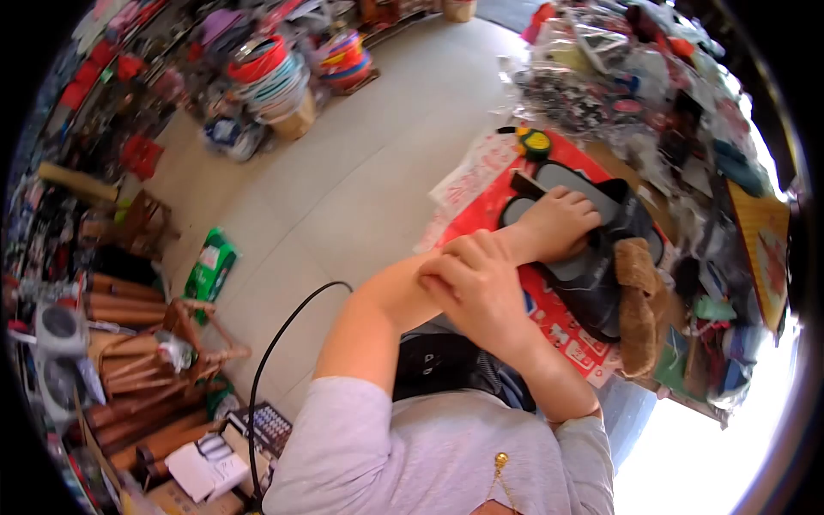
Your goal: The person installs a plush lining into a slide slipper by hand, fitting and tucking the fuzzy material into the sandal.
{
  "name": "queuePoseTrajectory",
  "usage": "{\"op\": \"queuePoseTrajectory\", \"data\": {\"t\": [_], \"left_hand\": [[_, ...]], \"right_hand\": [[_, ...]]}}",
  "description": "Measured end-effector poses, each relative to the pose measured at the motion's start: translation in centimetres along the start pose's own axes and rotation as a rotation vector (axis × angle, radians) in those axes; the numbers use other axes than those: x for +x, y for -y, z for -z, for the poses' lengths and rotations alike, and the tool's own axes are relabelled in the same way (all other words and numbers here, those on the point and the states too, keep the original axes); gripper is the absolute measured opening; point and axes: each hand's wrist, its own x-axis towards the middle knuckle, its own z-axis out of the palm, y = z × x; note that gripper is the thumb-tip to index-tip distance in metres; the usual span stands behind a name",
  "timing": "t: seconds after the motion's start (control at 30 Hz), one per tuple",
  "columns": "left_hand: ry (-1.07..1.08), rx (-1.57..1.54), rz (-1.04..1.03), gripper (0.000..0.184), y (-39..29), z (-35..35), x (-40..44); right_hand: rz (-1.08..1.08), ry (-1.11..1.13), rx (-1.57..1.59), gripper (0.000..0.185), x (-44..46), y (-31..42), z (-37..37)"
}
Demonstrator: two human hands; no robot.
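Observation:
My left hand [562, 225] lies palm down on a pair of grey-and-black slippers [562, 178], fingers slightly spread and bent over the grey footbed. Across my left forearm, my right hand [478, 283] rests with its fingers curled against the skin near the wrist. The slippers sit on a red and white printed sheet [463, 210]. Beside them lies a brown fuzzy cloth [637, 309], on the right. A yellow and black tape measure [535, 144] stands at the sheet's far end. Part of the slippers is hidden under my left hand.
Plastic-wrapped goods [592, 69] are heaped beyond the sheet. Stacked buckets [275, 81] stand on the tiled floor [343, 154]. To the left are a green packet [210, 266], wooden stools [202, 330], a speaker [60, 343] and a calculator [262, 427]. A black cable [270, 352] curves nearby.

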Motion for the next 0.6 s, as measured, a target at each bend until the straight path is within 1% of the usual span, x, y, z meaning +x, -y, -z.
{"op": "queuePoseTrajectory", "data": {"t": [0.03, 0.07, 0.1, 0.17, 0.2, 0.27, 0.3, 0.37, 0.4, 0.43, 0.5, 0.53, 0.57, 0.6], "left_hand": [[0.083, -0.024, 0.030, 0.031, -0.1, 0.4, 0.0], [0.072, -0.020, 0.033, 0.033, -0.1, 0.3, -0.1], [0.050, -0.006, 0.014, 0.029, -0.1, 0.3, 0.0], [0.054, 0.006, 0.009, 0.030, -0.1, 0.5, 0.1], [0.132, -0.045, 0.047, 0.034, -0.2, 1.0, 0.1], [0.107, -0.066, 0.037, 0.032, -0.3, 1.2, 0.2], [0.107, -0.080, 0.011, 0.032, -0.4, 1.3, 0.3], [0.108, -0.074, 0.033, 0.032, -0.3, 1.3, 0.3], [0.111, -0.080, 0.018, 0.032, -0.2, 1.2, 0.2], [0.095, -0.063, 0.010, 0.029, -0.2, 1.1, 0.2], [0.082, -0.051, -0.009, 0.026, -0.2, 1.0, 0.3], [0.085, -0.050, 0.002, 0.027, -0.3, 1.1, 0.3], [0.090, -0.049, 0.013, 0.027, -0.3, 1.3, 0.4], [0.098, -0.054, 0.001, 0.027, -0.3, 1.4, 0.4]], "right_hand": [[-0.014, -0.013, -0.045, 0.012, -0.1, -0.1, 0.1], [-0.019, 0.009, -0.026, 0.012, -0.3, -0.2, -0.2], [-0.028, 0.028, -0.011, 0.013, -0.5, -0.3, -0.2], [0.044, -0.028, -0.132, 0.013, -0.6, 0.1, 0.1], [0.084, -0.034, -0.169, 0.014, -0.9, 0.1, 0.1], [0.166, -0.056, -0.225, 0.018, -1.2, 0.2, 0.3], [0.153, -0.067, -0.251, 0.018, -1.4, 0.3, 0.5], [0.127, -0.101, -0.214, 0.019, -1.7, 0.6, 0.8], [0.078, -0.117, -0.117, 0.020, -1.9, 0.8, 1.4], [0.073, -0.127, -0.127, 0.020, -2.0, 0.8, 2.1], [-0.031, -0.239, 0.258, 0.019, -2.6, 0.6, 3.8], [-0.155, -0.177, 0.409, 0.015, -3.5, 0.4, 5.7], [-0.231, -0.199, 0.506, 0.010, -4.1, 0.4, 7.5], [-0.369, -0.218, 0.616, 0.005, -5.5, 0.1, 9.0]]}}
